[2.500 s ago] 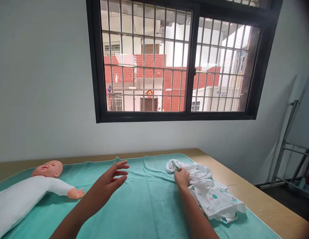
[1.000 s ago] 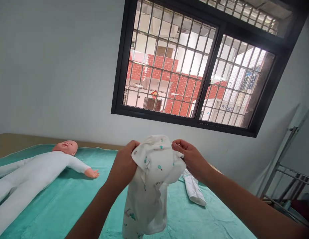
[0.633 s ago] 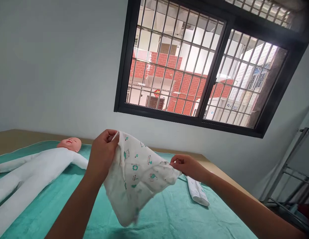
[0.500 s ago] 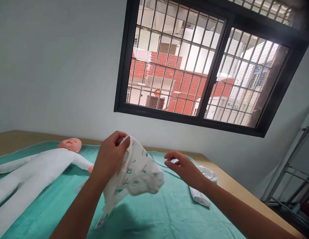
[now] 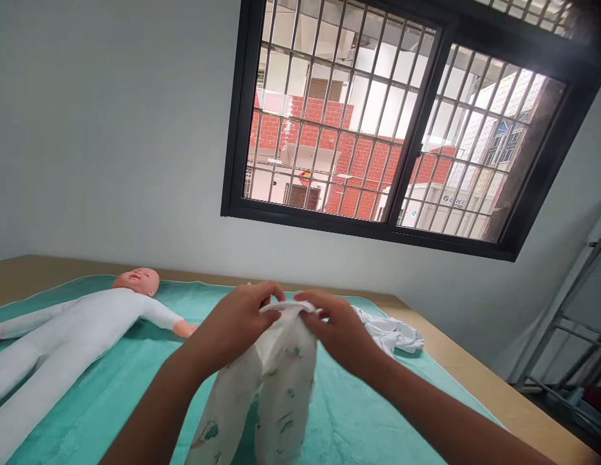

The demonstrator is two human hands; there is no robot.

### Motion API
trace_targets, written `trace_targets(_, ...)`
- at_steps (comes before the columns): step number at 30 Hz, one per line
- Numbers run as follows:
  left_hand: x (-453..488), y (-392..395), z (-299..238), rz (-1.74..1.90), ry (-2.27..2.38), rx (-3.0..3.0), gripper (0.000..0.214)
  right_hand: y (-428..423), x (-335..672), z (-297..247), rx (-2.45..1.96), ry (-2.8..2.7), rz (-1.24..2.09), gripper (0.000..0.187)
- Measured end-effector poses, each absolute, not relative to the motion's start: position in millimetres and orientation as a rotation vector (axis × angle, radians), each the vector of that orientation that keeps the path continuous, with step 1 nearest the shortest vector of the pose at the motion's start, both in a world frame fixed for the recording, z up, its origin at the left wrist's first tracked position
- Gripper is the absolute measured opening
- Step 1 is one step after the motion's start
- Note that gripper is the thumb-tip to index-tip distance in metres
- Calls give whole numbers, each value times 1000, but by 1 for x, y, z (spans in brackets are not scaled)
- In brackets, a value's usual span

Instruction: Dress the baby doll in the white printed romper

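Between my hands hangs a pair of white baby pants [image 5: 285, 381] with small green prints, its two legs dangling over the towel. My left hand [image 5: 245, 320] pinches the waistband on the left, and my right hand [image 5: 334, 326] grips it on the right. The waistband is slightly spread between them. A baby doll [image 5: 82, 323] in a white bodysuit lies on its back to the left, apart from my hands. Beyond my right hand lies a bunched white printed garment [image 5: 397, 332], partly hidden by that hand.
A green towel [image 5: 136, 394] covers much of the wooden table [image 5: 468, 358]. Behind it stand a grey wall [image 5: 111, 142] and a barred window with a black frame [image 5: 305, 216]. At the right is a metal rack [image 5: 547, 336].
My right hand has moved left and taken hold of the waistband. The pants have swung from a bunched, sideways shape to hanging with both legs down. My left hand has shifted right and lower.
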State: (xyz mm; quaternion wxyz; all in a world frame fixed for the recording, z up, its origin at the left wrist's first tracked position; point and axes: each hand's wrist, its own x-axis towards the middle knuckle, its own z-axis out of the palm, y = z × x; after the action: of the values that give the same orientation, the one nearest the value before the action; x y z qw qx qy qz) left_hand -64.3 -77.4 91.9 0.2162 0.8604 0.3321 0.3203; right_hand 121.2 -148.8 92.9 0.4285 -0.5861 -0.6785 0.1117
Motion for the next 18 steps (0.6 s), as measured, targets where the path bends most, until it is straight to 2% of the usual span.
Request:
trace_targets(3, -72, -60, 83, 826, 1117, 2538, 16, -149, 149, 104, -1482, -1429, 277, 15)
trace_targets(5, -76, -47, 76, 829, 1266, 2531, 19, -152, 162, 110, -1460, -1333, 332, 26)
trace_targets(11, -88, -30, 75, 942, 1244, 2246, 20, -149, 185, 103, -1271, -1113, 776, 31)
trace_targets(15, -92, -38, 88, 1111, 1521, 2123, 20, -140, 196, 93, -1238, -1042, 865, 36)
trace_targets(18, -89, -35, 86, 1069, 1771, 2152, 18, -117, 202, 77, -1291, -1165, 911, 38)
